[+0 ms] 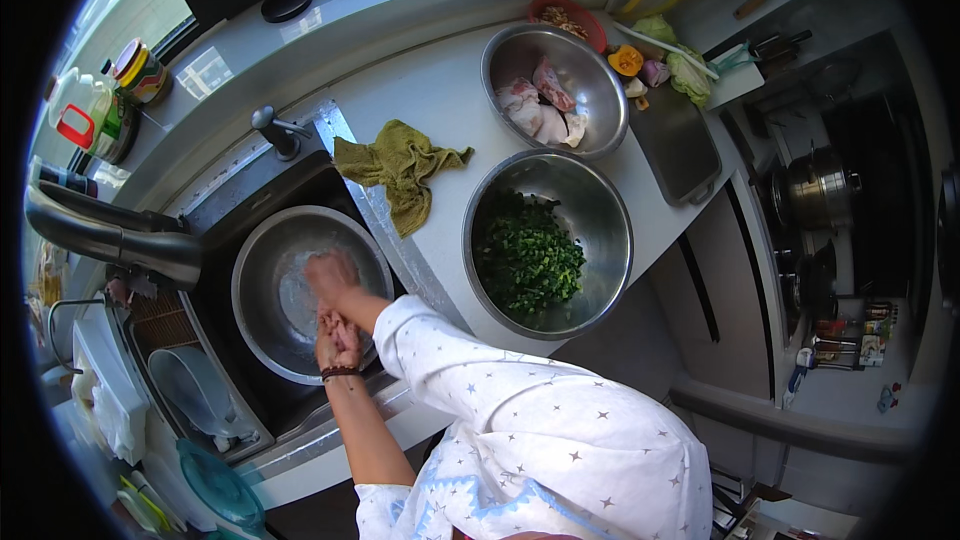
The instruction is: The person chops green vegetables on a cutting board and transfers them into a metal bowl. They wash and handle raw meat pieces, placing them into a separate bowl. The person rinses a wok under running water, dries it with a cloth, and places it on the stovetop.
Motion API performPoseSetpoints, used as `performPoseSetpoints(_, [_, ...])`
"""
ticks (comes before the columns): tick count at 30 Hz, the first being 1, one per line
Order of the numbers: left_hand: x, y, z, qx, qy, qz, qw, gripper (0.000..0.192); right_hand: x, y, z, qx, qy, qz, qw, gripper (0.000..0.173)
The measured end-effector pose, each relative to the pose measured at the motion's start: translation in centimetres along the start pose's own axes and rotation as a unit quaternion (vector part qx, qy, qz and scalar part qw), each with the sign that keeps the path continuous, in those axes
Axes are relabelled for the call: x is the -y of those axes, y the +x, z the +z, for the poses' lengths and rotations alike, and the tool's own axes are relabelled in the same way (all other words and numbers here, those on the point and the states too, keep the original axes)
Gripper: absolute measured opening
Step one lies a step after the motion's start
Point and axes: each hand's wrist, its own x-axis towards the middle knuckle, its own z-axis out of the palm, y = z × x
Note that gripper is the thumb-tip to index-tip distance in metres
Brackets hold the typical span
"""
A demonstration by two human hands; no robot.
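Note:
Both hands are over a large stainless steel basin (259, 341) standing in the dark sink (300, 176). My right hand (330, 277) is motion-blurred above the middle of the basin, and its finger posture is unclear. Close below it, my left hand (337, 337), with a dark beaded bracelet (341, 371) at the wrist, is at the basin's near side with its fingers curled. My right wrist overlaps the left fingertips. Whether either hand holds anything cannot be made out. A pale, whitish patch shows on the basin's bottom.
A faucet (127, 240) reaches over the sink's left side. On the counter lie a green cloth (405, 165), a steel bowl of chopped greens (536, 255), a steel bowl of raw meat (536, 101) and a dark cutting board (675, 142). A drain basket (195, 390) sits left of the basin.

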Motion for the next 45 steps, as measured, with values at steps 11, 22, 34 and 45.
performPoseSetpoints(11, [-1.9, 2.6, -0.2, 0.105, 0.076, -0.083, 0.988, 0.043, 3.9, -7.4, 0.7, 0.139, 0.227, 0.124, 0.956, 0.026])
performPoseSetpoints(22, [-0.5, 0.4, 0.5, 0.045, 0.111, 0.058, 0.991, 0.034, 4.9, -6.3, -4.2, -0.029, 0.096, 0.085, 0.991, 0.022])
performPoseSetpoints(34, [-0.9, -1.7, -0.5, -0.093, 0.516, 0.468, 0.712, 0.040, 2.7, -5.0, -4.9, 0.460, -0.212, 0.011, 0.862, 0.048])
performPoseSetpoints(45, [-3.0, -9.6, 4.1, 0.287, 0.028, 0.180, 0.941, 0.047, 9.3, -5.5, -13.0, 0.176, 0.498, 0.078, 0.846, 0.032])
